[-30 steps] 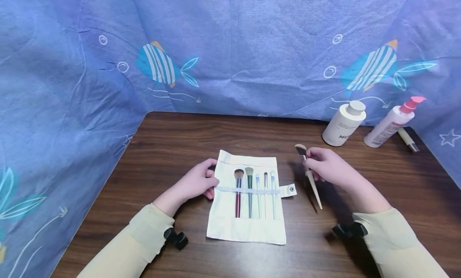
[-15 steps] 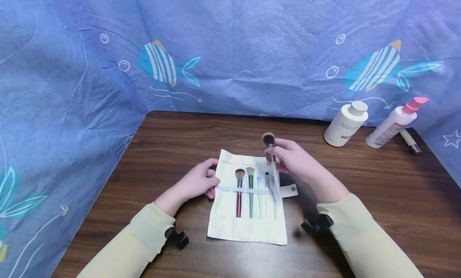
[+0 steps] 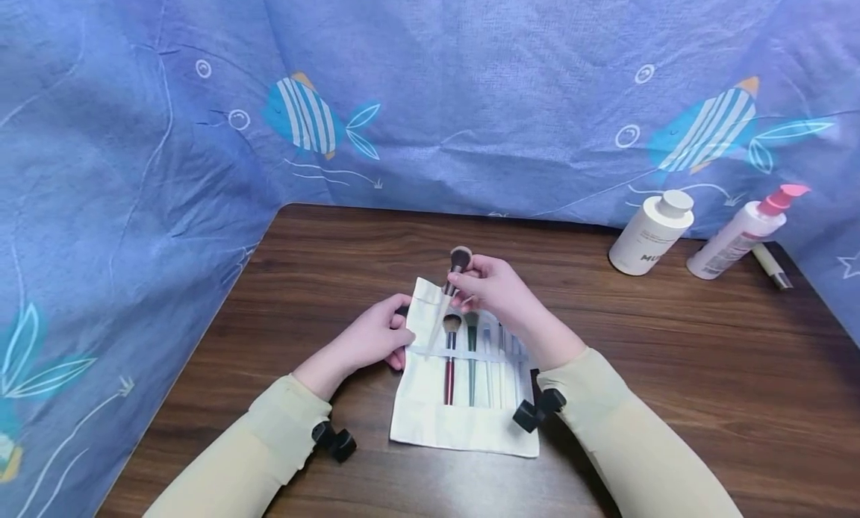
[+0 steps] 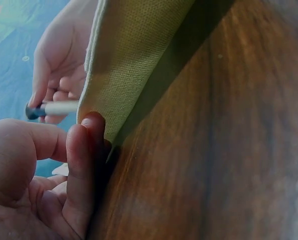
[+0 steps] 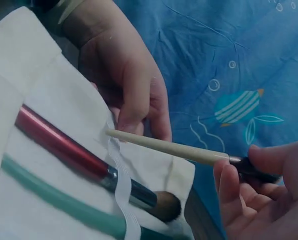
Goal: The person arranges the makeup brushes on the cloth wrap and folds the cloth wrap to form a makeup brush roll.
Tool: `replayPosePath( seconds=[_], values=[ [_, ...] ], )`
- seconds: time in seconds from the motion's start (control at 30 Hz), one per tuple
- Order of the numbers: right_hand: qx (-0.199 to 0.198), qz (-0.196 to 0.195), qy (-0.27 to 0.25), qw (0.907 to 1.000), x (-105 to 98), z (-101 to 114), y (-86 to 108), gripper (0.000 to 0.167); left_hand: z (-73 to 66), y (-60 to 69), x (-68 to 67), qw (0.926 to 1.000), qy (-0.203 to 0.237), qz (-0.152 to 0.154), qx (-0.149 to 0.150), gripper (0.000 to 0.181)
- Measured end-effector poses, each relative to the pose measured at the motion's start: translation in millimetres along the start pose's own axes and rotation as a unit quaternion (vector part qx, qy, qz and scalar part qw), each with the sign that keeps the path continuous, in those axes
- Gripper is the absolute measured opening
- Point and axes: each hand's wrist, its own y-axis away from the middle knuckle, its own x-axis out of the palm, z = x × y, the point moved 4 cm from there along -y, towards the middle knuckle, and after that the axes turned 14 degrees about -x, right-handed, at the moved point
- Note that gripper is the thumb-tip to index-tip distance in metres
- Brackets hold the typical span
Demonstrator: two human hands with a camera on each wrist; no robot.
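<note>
**At the left side of the white case (image 3: 463,432), a beige-handled brush (image 5: 179,150) hangs by the strap (image 5: 123,186)**

From the head view, we see the right hand (image 3: 493,283) above the case's far edge, its grip pinching the brush near the dark head, while the left hand (image 3: 378,333) pinches the case's left edge. The right wrist view adds what the head view barely resolves: the handle's tip reaches the strap beside the red-handled brush (image 5: 64,142), though we cannot tell whether it is tucked under. The left wrist view shows us the case's underside, lifted off the tabletop (image 3: 672,369), with fingertips against it.

Beyond the red brush lie the green-handled brush (image 5: 64,199) and some slim pale brushes (image 3: 502,376); the right wrist and forearm partly cover the case's right side. A white bottle (image 3: 650,238), a pump bottle (image 3: 737,242) and a pale tube (image 3: 771,266) stay well apart from both hands.

Along its far edge the tabletop meets a fish-printed cloth (image 3: 470,92), which also borders the left edge. We see broad wooden surface between the right forearm and the bottles, and more left of the case.
</note>
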Motion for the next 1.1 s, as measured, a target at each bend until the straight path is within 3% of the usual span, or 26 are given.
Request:
replayPosePath(
  seconds=[0.27, 0.63, 0.8, 0.87, 0.97, 1.1],
  values=[
    [-0.001, -0.058, 0.013, 0.9982, 2, -3, -4.7, 0.016, -5.8, -0.2, 3.4, 0.9999, -0.012, 0.003, 0.003, 0.056],
    [0.056, 0.032, -0.002, 0.9979, 20, -21, -5.3, 0.016, -4.5, 0.9, 1.0, 0.9999, -0.012, 0.003, 0.003, 0.055],
    [0.057, 0.035, 0.069, 0.9953, 22, -23, -2.9, 0.017, -3.0, 0.9, 0.5, 0.9999, -0.015, 0.001, 0.007, 0.053],
    [0.048, 0.042, 0.125, 0.9901, 22, -23, -1.9, 0.021, -2.2, 0.7, 0.4, 0.9998, -0.015, 0.002, 0.008, 0.052],
    [0.03, 0.075, 0.213, 0.9737, 25, -21, -0.1, 0.033, -1.4, 0.9, 0.4, 0.9999, -0.013, 0.006, 0.007, 0.052],
    [0.013, 0.127, 0.311, 0.942, 31, -20, 1.5, 0.038, -1.1, 1.0, 0.3, 0.9999, -0.014, 0.005, 0.007, 0.052]
  ],
)
